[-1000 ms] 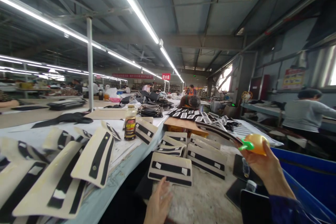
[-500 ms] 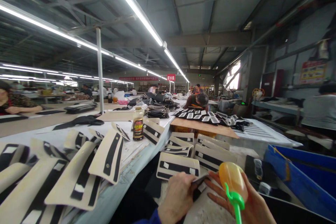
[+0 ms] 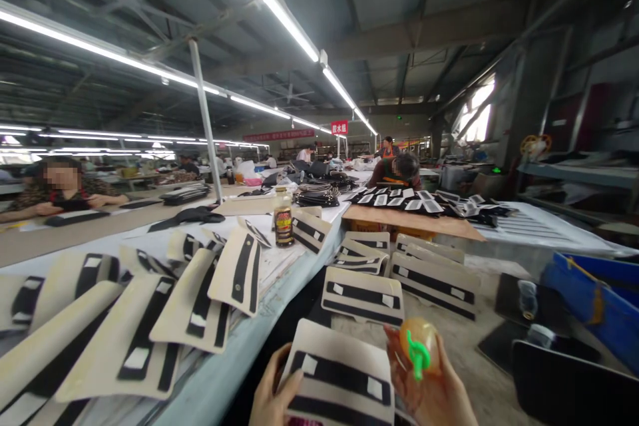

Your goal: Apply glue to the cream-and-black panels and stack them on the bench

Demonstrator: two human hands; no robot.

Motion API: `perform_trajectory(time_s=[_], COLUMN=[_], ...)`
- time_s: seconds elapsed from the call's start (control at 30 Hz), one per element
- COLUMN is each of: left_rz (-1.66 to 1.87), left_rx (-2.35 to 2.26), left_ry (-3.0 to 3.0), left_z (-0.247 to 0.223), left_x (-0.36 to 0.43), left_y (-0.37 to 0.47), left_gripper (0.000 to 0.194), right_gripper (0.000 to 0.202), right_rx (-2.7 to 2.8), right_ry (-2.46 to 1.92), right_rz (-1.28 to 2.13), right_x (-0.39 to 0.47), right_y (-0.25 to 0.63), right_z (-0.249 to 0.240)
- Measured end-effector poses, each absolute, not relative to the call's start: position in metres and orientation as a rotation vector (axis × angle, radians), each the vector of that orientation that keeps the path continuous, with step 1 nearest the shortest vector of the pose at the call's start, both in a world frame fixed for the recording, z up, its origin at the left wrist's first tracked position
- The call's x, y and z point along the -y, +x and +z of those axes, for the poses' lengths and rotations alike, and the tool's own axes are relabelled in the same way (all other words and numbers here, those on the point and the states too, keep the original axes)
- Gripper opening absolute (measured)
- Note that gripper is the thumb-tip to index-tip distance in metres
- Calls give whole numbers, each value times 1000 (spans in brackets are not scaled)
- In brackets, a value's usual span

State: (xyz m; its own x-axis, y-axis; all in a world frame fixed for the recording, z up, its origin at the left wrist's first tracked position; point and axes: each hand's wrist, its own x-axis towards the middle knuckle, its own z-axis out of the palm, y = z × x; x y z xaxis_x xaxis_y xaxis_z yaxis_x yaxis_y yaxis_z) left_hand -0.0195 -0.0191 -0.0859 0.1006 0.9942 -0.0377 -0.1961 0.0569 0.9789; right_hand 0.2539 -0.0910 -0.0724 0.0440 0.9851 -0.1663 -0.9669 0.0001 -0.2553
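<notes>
A cream panel with black strips and two small white patches (image 3: pixel 344 373) is tilted up in front of me at the bottom centre. My left hand (image 3: pixel 277 386) grips its left edge, thumb on the front face. At the panel's right side, my right hand (image 3: pixel 434 393) is wrapped round an orange squeeze bottle with a green nozzle (image 3: pixel 424 343), its nozzle pointing toward me. The right fingertips are close to the panel's edge; whether they touch it is unclear. Just beyond stands a similar cream panel (image 3: pixel 362 296) on the grey work surface.
More cream panels (image 3: pixel 234 269) lean in rows on the white-covered table (image 3: pixel 269 299) to the left. A labelled glass jar (image 3: pixel 284 223) stands there. Dark pieces (image 3: pixel 514 306) and a blue bin (image 3: pixel 574 286) are at right. Co-workers (image 3: pixel 399 170) sit beyond and at far left.
The view has turned left. Both hands were low together over a partly hidden piece; now the panel faces me in my left hand. The bottle's nozzle has swung from pointing down to pointing toward me.
</notes>
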Motion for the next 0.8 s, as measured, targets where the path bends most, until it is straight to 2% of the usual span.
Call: perform_trajectory(time_s=[0.07, 0.2, 0.43, 0.6, 0.73, 0.8], left_rz=[1068, 915, 696, 761, 828, 867], left_rx=[-918, -915, -977, -1046, -982, -895], left_ry=[1239, 1399, 1278, 1132, 983, 910], left_z=[-69, -43, -60, -60, -46, -38], left_x=[9, -15, -19, 2, 17, 23], left_y=[-22, -14, -6, -6, 15, 29], left_gripper=[56, 33, 35, 38, 50, 59], right_gripper=[57, 56, 50, 53, 50, 57], right_rx=[76, 80, 95, 151, 247, 311], right_ry=[-347, -387, -453, -480, -489, -500], right_rz=[1577, 1586, 1422, 1271, 1108, 1027], right_x=[82, 69, 59, 61, 65, 68], right_y=[241, 231, 244, 238, 227, 223], right_z=[-83, -88, -79, -63, -34, -18])
